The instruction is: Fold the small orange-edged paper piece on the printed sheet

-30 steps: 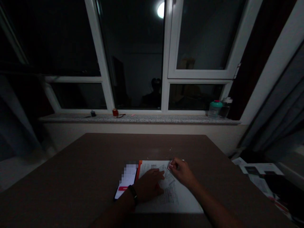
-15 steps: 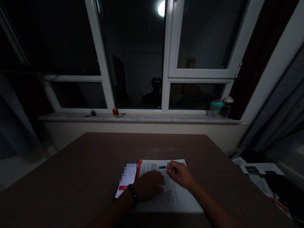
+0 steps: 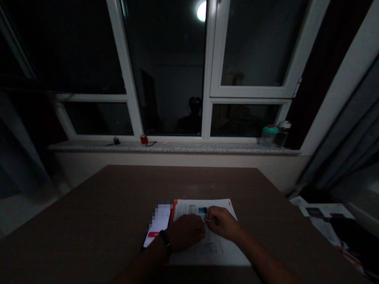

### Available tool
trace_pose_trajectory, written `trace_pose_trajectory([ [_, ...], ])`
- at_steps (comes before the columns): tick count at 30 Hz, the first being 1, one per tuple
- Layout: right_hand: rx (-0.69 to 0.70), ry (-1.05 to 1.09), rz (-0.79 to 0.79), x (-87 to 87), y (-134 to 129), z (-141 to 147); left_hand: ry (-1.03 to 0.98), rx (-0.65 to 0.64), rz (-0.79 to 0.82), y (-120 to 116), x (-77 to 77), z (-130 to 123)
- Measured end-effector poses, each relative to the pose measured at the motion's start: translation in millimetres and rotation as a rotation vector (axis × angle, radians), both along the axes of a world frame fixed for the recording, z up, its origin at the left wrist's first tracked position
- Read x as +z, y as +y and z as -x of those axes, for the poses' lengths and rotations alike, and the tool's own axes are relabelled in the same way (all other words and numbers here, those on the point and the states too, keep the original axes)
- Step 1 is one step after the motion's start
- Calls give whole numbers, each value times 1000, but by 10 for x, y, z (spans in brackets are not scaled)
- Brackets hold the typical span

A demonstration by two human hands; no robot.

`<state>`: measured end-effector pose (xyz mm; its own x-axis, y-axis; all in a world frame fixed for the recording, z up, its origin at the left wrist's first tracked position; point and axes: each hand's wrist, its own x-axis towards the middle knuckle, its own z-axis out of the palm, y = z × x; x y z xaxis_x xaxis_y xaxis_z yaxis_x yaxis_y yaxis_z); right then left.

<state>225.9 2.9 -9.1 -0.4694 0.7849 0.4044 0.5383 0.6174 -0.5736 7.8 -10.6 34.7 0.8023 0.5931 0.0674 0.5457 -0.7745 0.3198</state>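
A printed booklet with an orange left edge lies on the brown table. Over its left half rests my left hand, a dark band on the wrist, its fingers curled together near the page's middle. Whatever those fingers hold, if anything, is too small and dark to tell. My right hand is closed just to the right, its fingertips pinched round something small and pale that I cannot make out. The two hands nearly touch. A lit phone lies against the booklet's left side, partly behind my left wrist.
On the windowsill stand a red can-like object, a small dark item, and a jar with a teal lid beside a clear bottle. Papers lie low at the right. Small crumbs dot the table.
My right hand has shifted slightly down and left, closer to my left hand. The thin pale object seen between the hands earlier is now mostly hidden.
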Motion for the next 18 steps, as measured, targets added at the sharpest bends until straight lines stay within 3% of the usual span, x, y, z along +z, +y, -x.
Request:
trace_pose_trajectory([
  [8,41,10,-41,-18,45,31,-12,-38,-39,15,5,-3],
  [18,-124,-18,-88,-18,165,31,10,-47,-24,15,24,8],
])
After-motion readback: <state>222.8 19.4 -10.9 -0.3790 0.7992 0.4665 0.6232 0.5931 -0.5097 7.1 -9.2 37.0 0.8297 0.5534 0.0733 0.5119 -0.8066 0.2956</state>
